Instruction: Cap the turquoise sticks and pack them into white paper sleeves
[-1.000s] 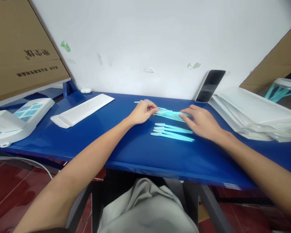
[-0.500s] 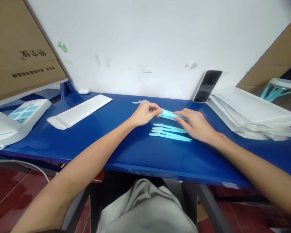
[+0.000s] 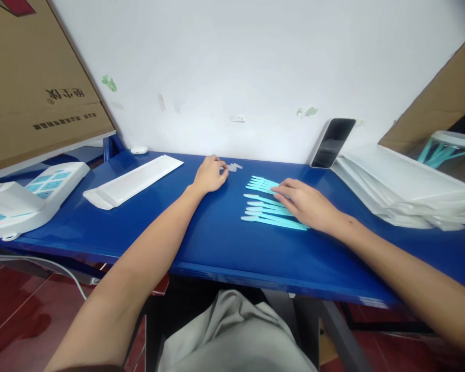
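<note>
Several thin turquoise sticks (image 3: pixel 273 221) with pale capped ends lie side by side on the blue table. Just behind them is a second group of turquoise sticks (image 3: pixel 260 183), without the pale caps. My right hand (image 3: pixel 304 201) has its thumb and fingertips closed on the right part of this rear group. My left hand (image 3: pixel 211 174) is at the small translucent pieces (image 3: pixel 234 167) near the wall; its fingers curl together over them, and what they pinch is too small to name.
A long white packet (image 3: pixel 134 182) and a white device (image 3: pixel 42 194) lie to the left. A phone (image 3: pixel 332 143) leans on the wall. White envelopes (image 3: pixel 406 186) are stacked at the right, before a tub of turquoise sticks (image 3: pixel 442 152). Cardboard (image 3: pixel 42 103) stands at the far left.
My left hand has let go of the rear turquoise sticks and moved left to the translucent pieces. My right hand stays at the rear sticks. The view has shifted slightly.
</note>
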`<state>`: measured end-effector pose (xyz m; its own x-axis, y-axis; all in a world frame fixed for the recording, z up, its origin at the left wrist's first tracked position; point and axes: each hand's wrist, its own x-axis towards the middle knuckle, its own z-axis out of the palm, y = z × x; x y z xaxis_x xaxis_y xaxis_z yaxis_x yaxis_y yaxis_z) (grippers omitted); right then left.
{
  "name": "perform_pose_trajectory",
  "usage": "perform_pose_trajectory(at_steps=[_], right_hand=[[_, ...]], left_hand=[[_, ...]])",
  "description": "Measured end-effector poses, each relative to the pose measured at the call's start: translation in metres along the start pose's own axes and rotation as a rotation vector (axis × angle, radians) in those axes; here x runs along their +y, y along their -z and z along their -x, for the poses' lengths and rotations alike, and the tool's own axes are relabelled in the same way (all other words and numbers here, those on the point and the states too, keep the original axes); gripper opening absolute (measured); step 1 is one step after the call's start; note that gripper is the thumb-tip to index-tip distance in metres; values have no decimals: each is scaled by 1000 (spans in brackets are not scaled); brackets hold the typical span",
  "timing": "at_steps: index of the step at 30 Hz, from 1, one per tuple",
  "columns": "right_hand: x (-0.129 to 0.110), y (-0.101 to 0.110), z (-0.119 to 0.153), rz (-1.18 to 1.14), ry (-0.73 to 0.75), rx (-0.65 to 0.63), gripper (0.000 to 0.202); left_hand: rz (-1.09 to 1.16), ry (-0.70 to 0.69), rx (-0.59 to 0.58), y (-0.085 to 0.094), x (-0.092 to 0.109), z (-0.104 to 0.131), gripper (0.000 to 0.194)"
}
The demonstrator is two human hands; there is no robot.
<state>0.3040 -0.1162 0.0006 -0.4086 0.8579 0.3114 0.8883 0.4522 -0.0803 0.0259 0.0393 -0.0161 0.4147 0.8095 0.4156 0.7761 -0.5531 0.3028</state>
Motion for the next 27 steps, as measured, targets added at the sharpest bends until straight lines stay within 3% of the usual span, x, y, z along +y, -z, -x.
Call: perform_pose_trajectory(at_steps=[3,6,15,23,27], right_hand=[[8,-1,-1,-21,-14,-17,42],[15,-4,-2,-33,9,-47,38],[24,-4,0,-56,-12,-50,33],[29,0,-2,-135,-57,-50,30],[31,2,-2,-185,-121,-84,31]], left_hand=[[-15,-38,-174,-6,2,-3,53],[4,-101,-284,-5,0,-5,47],[165,-253,-264,12,13,6,23],[351,-218,-271,11,30,12,8],[374,-188,-263,9,30,12,25]])
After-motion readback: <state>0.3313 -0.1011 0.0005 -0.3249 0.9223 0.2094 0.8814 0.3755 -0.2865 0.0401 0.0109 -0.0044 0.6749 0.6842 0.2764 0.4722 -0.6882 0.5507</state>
